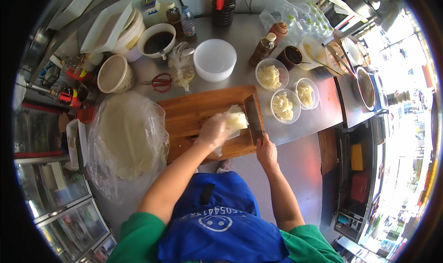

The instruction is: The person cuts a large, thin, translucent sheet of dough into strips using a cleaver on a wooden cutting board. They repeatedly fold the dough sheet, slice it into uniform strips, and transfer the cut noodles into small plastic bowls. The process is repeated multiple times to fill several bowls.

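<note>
My left hand [213,130], in a clear plastic glove, grips a pale, folded stack of food [237,120] over the wooden cutting board [204,102]. The glove's loose plastic hangs around the stack. In my bare right hand [267,151] is the handle of a cleaver [254,117], its broad blade at the board's right end, just right of the stack. To the board's right stand three clear plastic bowls holding pale cut strips: an upper bowl [271,75], a lower bowl [285,107] and a right bowl [306,93].
A plastic-wrapped round pale stack [128,135] sits left of the board. Behind it are red-handled scissors [161,82], a white tub [215,60], a bowl of dark liquid [157,41] and sauce bottles [263,49]. Utensils [342,53] jut out at the back right.
</note>
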A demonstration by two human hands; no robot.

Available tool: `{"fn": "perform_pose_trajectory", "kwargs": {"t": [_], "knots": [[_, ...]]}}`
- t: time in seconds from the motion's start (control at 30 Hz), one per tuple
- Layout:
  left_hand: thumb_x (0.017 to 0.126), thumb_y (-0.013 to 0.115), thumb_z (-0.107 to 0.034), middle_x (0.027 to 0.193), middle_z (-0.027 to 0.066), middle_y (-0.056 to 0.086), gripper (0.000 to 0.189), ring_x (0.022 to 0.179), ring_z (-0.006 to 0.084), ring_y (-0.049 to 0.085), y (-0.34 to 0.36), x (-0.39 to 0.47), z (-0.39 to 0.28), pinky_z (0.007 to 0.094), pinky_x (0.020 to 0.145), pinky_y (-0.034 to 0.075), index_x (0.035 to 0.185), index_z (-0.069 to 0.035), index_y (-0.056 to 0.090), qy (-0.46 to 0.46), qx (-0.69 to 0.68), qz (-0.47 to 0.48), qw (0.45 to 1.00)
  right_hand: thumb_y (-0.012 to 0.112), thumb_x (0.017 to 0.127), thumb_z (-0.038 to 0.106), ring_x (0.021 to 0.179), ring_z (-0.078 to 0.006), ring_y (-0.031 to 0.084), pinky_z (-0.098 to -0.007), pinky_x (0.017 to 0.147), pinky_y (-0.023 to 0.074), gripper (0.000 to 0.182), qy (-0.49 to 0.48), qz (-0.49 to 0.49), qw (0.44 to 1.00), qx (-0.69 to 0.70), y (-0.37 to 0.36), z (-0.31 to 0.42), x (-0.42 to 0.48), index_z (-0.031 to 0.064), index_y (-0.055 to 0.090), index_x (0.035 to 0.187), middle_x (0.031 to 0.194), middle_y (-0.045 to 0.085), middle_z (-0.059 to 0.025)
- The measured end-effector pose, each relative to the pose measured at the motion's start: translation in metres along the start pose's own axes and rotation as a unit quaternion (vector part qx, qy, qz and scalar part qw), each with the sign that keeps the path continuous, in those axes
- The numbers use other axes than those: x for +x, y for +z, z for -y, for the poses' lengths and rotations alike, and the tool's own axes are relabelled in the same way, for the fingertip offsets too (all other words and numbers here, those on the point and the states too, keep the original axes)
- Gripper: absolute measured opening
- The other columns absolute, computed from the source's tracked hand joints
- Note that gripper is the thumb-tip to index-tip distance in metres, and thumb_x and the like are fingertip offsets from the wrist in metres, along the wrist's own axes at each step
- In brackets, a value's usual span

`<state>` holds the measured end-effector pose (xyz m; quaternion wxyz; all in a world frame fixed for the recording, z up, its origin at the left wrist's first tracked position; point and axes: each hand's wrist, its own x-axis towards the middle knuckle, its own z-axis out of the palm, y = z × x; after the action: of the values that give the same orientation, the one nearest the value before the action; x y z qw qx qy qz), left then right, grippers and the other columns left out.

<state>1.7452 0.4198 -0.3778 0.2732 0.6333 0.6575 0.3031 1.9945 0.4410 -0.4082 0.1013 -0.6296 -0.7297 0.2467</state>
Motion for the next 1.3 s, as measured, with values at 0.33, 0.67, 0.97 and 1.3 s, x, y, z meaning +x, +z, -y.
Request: {"fn": "perform_pose_trajectory", "kwargs": {"t": [0.33,0.67,0.97,1.3], "knots": [[0.092,0.055,-0.01,0.099,0.0242,0.067,0.043,0.089,0.0372,0.07,0.041,-0.007,0.028,0.0478,0.073,0.058,0.132,0.002,0.047,-0.116,0.232,0.134,0.957,0.055,0.099,0.027,0.076,-0.0478,0.066,-0.0586,0.066,0.0518,0.025,-0.04,0.094,0.992,-0.073,0.011,0.015,0.012,0.0039,0.054,0.108,0.077,0.067,-0.0267],[0.091,0.066,-0.029,0.164,0.0211,0.018,0.093,0.1,0.0392,0.068,0.022,-0.066,0.024,0.0473,0.08,0.058,0.158,0.001,0.009,-0.159,0.177,0.233,0.943,0.058,0.096,0.026,0.084,-0.0504,0.065,-0.0569,0.074,0.0523,0.028,-0.021,0.116,0.992,-0.033,-0.001,0.041,0.013,0.0016,0.058,0.109,0.086,0.068,-0.0302],[0.088,0.068,-0.033,0.166,0.0141,0.015,0.093,0.107,0.0371,0.066,0.026,-0.087,0.041,0.0471,0.085,0.056,0.156,0.003,0.015,-0.161,0.15,0.204,0.954,0.056,0.099,0.03,0.082,-0.0487,0.067,-0.0578,0.075,0.053,0.029,-0.055,0.116,0.991,-0.03,0.016,0.045,0.008,0.0039,0.056,0.111,0.084,0.069,-0.0288],[0.087,0.068,-0.027,0.163,0.026,0.016,0.097,0.118,0.042,0.059,0.006,-0.091,0.062,0.0463,0.096,0.053,0.157,0.004,0.009,-0.141,0.075,0.131,0.978,0.055,0.098,0.029,0.079,-0.0481,0.067,-0.0578,0.073,0.0523,0.027,-0.102,0.041,0.993,0.04,0.027,0.045,-0.028,0.0025,0.057,0.105,0.083,0.068,-0.0293]]}}
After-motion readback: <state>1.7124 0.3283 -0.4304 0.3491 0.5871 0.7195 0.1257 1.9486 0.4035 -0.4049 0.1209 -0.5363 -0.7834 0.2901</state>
